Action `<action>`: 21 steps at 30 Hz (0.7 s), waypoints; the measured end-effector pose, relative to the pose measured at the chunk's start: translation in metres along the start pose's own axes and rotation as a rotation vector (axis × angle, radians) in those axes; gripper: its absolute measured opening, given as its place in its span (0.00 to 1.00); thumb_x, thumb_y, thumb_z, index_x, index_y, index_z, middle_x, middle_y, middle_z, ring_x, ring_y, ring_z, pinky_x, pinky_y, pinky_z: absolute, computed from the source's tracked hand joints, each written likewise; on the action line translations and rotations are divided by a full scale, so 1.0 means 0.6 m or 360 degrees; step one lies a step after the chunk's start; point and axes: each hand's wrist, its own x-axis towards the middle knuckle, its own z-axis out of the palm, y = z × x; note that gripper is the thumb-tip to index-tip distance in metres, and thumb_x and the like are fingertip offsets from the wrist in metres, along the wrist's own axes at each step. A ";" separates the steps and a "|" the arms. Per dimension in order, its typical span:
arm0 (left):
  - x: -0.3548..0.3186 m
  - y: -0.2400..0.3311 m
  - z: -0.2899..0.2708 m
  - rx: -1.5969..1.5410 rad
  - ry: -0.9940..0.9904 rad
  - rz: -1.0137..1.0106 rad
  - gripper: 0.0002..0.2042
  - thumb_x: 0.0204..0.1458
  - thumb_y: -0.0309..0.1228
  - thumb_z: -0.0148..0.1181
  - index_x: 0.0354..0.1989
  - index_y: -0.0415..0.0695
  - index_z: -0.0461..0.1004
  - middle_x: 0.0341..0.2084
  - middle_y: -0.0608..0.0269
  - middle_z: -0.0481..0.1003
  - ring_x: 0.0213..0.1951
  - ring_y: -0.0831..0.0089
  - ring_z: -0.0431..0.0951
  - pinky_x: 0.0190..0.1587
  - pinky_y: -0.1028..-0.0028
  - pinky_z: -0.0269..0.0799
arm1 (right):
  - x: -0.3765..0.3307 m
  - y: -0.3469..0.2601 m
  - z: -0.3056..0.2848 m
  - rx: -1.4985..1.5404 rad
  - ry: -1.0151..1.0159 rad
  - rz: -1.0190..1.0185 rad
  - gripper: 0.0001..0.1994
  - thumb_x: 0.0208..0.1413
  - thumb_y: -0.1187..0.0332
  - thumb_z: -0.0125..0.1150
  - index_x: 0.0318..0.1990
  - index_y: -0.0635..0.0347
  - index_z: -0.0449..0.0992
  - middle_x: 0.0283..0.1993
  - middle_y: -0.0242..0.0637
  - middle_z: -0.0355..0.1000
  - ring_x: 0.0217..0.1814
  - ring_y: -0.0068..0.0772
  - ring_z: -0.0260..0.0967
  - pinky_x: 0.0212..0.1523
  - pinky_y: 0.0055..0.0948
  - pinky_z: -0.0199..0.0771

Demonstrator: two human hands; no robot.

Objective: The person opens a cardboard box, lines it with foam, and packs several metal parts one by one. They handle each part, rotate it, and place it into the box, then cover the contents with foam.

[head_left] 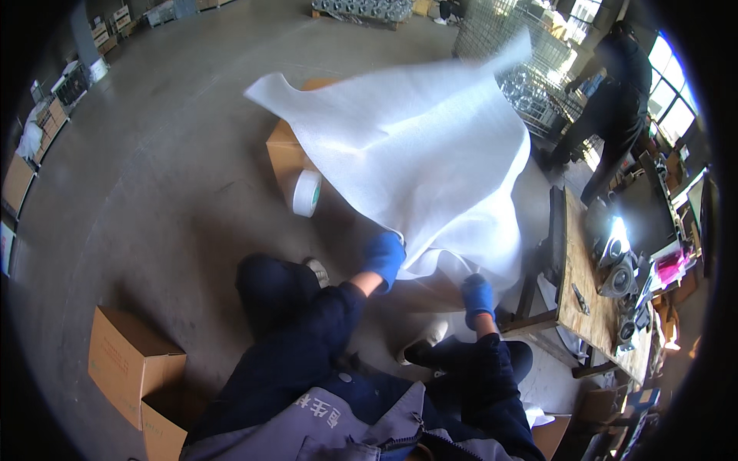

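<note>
A large white sheet of thin packing foam (415,146) billows out in front of me, its far corners lifted and blurred. My left hand (383,257), in a blue glove, is closed on the sheet's near edge. Gloved in blue too, my right hand (477,298) pinches the near edge further right; its fingertips are partly hidden. Beneath the sheet stands a cardboard box (284,152), mostly covered. A roll of white tape (306,193) rests against the box's near left side.
Open cardboard boxes (127,361) stand at my lower left. To my right is a wooden workbench (578,253) with metal parts (617,276) and a dark tool (580,298). Another person (619,92) bends beside a wire cage (500,38) at the far right.
</note>
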 end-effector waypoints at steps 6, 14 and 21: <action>-0.122 -0.037 -0.015 -0.0011 0.0025 -0.0340 0.09 0.53 0.33 0.54 0.31 0.44 0.81 0.33 0.44 0.79 0.38 0.43 0.80 0.40 0.54 0.76 | 0.019 -0.003 -0.050 0.0276 -0.0292 -0.0293 0.07 0.51 0.68 0.60 0.37 0.59 0.79 0.30 0.48 0.77 0.33 0.48 0.77 0.37 0.39 0.76; 0.014 -0.020 0.004 0.0013 0.0066 -0.0220 0.10 0.54 0.35 0.57 0.34 0.42 0.80 0.36 0.41 0.79 0.42 0.42 0.79 0.42 0.55 0.76 | 0.029 -0.005 -0.015 0.0484 -0.0283 0.0074 0.07 0.57 0.74 0.54 0.40 0.60 0.77 0.31 0.46 0.77 0.33 0.42 0.75 0.37 0.33 0.74; 0.045 -0.192 0.004 -0.0123 0.0219 -0.0155 0.06 0.55 0.23 0.61 0.38 0.34 0.81 0.33 0.55 0.81 0.35 0.63 0.82 0.39 0.69 0.78 | 0.024 0.102 -0.022 0.1423 -0.0501 0.0537 0.11 0.56 0.82 0.55 0.43 0.59 0.78 0.36 0.28 0.76 0.37 0.21 0.70 0.43 0.24 0.73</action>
